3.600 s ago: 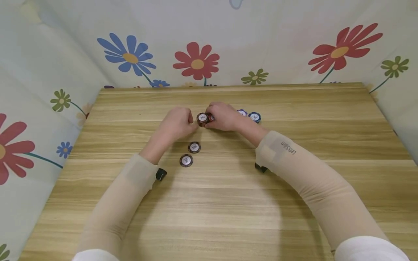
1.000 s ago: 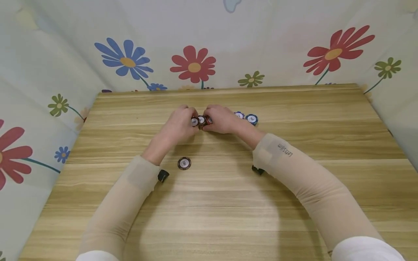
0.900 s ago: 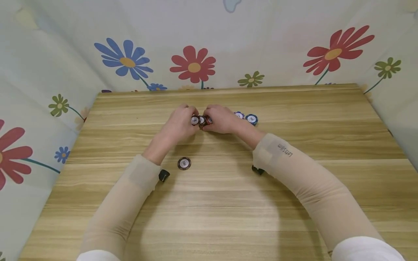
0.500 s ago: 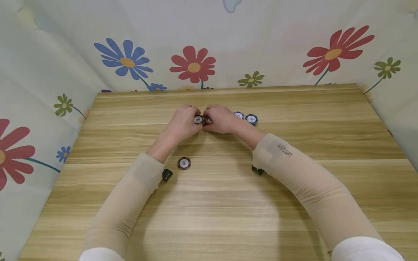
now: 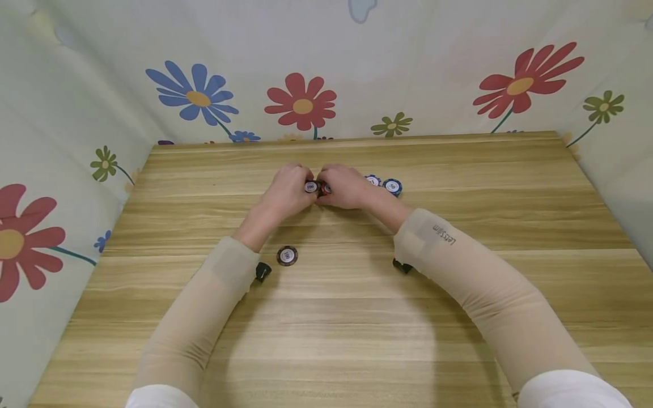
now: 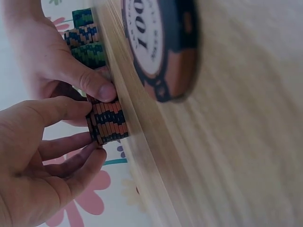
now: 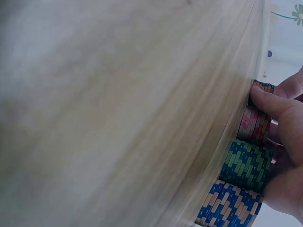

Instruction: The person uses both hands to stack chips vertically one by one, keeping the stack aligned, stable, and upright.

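My left hand (image 5: 289,192) pinches a black-and-orange poker chip (image 5: 310,186) marked 100 at the top of a stack of like chips (image 6: 111,122). From the right, my right hand (image 5: 344,187) curls its thumb and fingers against that same stack, thumb low on its side in the left wrist view. A red chip stack (image 7: 255,124) stands beside it, partly covered by the right hand. One loose 100 chip (image 5: 287,255) lies flat on the table, nearer to me. Whether the pinched chip is fully level on the stack is hidden by fingers.
Right of the hands stand a green-and-blue chip stack (image 7: 246,163) and a blue one (image 7: 229,205), side by side; further chips (image 5: 392,186) show past the right wrist. The wooden table (image 5: 331,328) meets a flower-printed curtain (image 5: 428,73) at its back edge.
One of two loose 100 chips has left the table front. My left hand has carried a 100 chip rightward onto the stack. The right hand has stayed nearly still.
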A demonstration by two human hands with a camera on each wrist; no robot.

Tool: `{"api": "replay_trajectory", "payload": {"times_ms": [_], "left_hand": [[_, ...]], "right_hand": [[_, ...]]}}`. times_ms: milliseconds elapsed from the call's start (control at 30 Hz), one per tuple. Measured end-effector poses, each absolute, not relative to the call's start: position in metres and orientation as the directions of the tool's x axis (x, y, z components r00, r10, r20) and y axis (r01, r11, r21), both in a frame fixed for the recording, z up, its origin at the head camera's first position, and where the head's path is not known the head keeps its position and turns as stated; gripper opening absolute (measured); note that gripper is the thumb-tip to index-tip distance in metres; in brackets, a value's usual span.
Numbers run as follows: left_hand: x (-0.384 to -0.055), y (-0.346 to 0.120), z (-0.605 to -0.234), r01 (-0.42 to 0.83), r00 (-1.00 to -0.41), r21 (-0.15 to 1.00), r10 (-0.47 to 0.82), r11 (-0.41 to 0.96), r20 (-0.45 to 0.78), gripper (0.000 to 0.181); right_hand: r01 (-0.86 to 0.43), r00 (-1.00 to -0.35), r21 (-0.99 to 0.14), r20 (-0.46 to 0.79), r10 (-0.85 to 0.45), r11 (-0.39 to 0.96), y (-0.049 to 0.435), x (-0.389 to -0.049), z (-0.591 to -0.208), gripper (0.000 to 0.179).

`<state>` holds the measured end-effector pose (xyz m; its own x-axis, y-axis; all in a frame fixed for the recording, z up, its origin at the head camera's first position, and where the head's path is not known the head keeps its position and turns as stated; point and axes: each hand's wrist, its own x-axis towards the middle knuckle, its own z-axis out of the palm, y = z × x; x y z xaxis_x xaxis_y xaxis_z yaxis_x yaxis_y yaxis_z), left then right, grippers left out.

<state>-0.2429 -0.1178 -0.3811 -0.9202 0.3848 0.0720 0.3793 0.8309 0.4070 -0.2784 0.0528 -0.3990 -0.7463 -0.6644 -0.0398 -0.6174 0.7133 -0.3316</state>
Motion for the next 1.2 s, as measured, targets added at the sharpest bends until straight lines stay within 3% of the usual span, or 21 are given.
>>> {"api": "replay_trajectory", "payload": {"times_ms": [500,867,1200], "left_hand": [[-0.246,-0.118,-0.384,0.391,-0.915,0.396,0.395,0.831,0.075,0.021],[-0.236,-0.123,-0.38,0.33,-0.936,0.413,0.35,0.849,0.03,0.053],[-0.213,-0.134,-0.371,0.294,-0.948,0.359,0.318,0.886,-0.008,0.035]], "right_hand": [[-0.617,-0.745,-0.321,-0.053,-0.664,0.718,0.052,-0.278,-0.398,0.038],[-0.613,-0.746,-0.327,-0.061,-0.664,0.719,0.051,-0.277,-0.397,0.037],[-0.592,-0.758,-0.336,-0.078,-0.648,0.733,0.05,-0.277,-0.399,0.039]]}}
